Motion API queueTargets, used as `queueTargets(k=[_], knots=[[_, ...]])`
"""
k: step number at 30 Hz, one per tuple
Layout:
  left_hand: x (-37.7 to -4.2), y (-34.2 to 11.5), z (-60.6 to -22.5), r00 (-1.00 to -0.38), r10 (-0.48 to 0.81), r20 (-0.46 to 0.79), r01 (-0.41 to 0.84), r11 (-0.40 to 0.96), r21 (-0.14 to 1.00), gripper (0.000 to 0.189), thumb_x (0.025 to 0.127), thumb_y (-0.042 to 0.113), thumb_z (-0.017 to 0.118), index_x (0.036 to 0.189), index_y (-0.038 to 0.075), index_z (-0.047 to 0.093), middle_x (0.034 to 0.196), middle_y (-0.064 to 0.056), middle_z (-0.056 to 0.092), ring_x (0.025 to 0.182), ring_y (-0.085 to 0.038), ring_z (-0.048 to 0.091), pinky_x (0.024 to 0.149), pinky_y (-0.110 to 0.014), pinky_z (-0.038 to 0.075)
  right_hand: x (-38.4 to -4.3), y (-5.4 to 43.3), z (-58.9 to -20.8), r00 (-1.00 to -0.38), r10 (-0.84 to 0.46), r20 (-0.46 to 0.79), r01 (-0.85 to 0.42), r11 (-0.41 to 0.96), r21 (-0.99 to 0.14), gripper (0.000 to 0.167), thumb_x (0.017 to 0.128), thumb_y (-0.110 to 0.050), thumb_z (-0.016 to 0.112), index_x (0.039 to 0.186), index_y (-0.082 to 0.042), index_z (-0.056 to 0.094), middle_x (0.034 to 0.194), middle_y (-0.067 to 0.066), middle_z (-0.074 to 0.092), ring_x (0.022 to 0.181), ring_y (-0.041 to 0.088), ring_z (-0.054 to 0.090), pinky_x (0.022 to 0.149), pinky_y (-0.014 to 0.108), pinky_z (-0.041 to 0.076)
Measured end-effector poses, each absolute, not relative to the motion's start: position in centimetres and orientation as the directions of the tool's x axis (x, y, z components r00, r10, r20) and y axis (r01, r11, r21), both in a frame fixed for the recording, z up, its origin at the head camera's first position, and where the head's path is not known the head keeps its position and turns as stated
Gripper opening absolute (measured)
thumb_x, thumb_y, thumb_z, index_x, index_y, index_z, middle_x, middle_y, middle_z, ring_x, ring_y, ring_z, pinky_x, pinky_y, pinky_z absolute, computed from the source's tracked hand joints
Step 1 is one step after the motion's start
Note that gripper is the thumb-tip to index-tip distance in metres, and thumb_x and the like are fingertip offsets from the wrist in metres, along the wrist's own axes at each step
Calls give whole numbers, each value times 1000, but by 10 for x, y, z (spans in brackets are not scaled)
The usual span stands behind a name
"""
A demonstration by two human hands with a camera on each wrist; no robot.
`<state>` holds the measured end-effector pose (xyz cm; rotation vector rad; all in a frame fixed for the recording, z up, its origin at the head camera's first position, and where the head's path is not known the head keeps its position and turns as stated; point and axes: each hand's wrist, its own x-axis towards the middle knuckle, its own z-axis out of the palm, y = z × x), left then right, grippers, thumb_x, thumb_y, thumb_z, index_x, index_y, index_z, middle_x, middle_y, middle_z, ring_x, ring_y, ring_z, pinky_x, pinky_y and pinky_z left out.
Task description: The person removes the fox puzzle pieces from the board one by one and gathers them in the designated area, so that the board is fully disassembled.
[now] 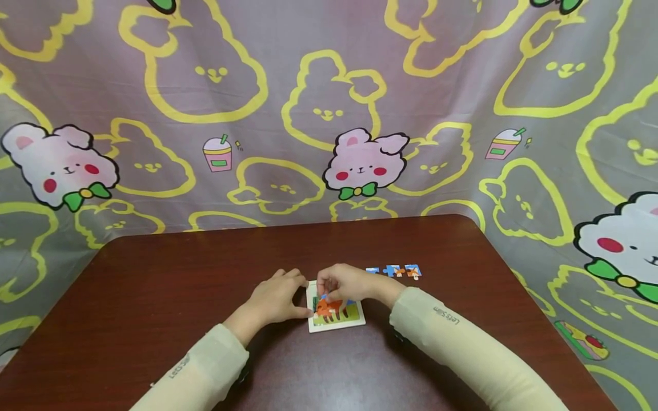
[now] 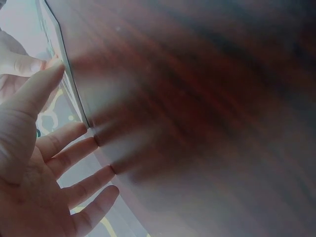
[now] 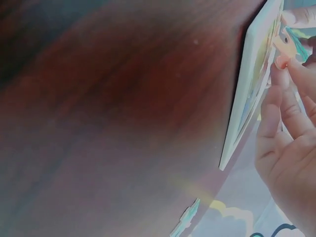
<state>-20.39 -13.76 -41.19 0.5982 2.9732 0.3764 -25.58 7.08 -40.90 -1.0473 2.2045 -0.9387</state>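
Two light sleeves (image 1: pixel 462 348) enter from the lower left and lower right of the head view, each with dark lettering. The left hand (image 1: pixel 277 298) lies left of the puzzle board (image 1: pixel 336 328), which sits flat on the table at the lower centre of the frame. Its fingers are straight and spread; the thumb tip touches the board's left edge, and the index fingertip is at a corner of the board. The right hand (image 1: pixel 352 282) is above the board, its fingers pinching one puzzle piece (image 3: pixel 285 45), orange with a teal edge. Within the pale rim, an orange animal on green ground is visible, partly covered by the right hand. Three loose pieces (image 1: pixel 413 270), blue and orange, lie in a row beyond the right wrist, right of centre; the leftmost is partly hidden. The dark red-brown table (image 1: pixel 205 274) extends behind them. A patterned cloth (image 1: pixel 277 137) with yellow outlines and rabbit heads fills the upper frame.
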Motion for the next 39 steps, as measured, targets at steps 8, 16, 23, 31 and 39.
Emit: queueTargets(k=[8, 16, 23, 31, 39], knots=[[-204, -138, -412, -920, 390, -41, 367, 893, 259, 58, 73, 50, 84, 117, 16, 70, 118, 2, 63, 109, -25, 56, 78, -50, 54, -256, 71, -411, -579, -802, -149, -438, 460, -773, 10, 91, 2, 67, 92, -8, 65, 86, 3, 65, 79, 9, 60, 57, 30, 58], [-206, -138, -413, -921, 388, -38, 366, 893, 262, 60, 73, 51, 84, 118, 15, 70, 118, 2, 63, 109, -25, 56, 78, -50, 54, -257, 72, -409, -592, -798, -113, -444, 440, -780, 9, 91, 2, 66, 92, -7, 66, 84, 4, 65, 78, 9, 59, 58, 32, 58], [-206, -139, -416, -921, 388, -33, 368, 894, 255, 60, 72, 52, 84, 118, 16, 69, 118, 2, 63, 111, -25, 56, 79, -51, 54, -258, 78, -404, -587, -809, -43, -520, 417, -746, 8, 90, 1, 68, 94, -7, 67, 83, 2, 67, 78, 5, 59, 75, 22, 51], [-207, -139, -416, -920, 389, -39, 369, 896, 246, 60, 73, 53, 84, 118, 15, 69, 118, 2, 63, 110, -25, 56, 78, -50, 54, -260, 90, -403, -597, -802, -14, -530, 407, -744, 6, 91, -1, 68, 95, -5, 68, 83, 4, 68, 78, 3, 59, 76, 22, 51], [-206, -139, -417, -920, 390, -33, 371, 895, 248, 60, 73, 52, 84, 119, 16, 69, 121, 1, 63, 111, -25, 56, 79, -50, 54, -263, 107, -406, -647, -763, -18, -488, 431, -759, 7, 90, -1, 69, 95, -7, 69, 84, 3, 69, 76, 5, 60, 72, 22, 51]])
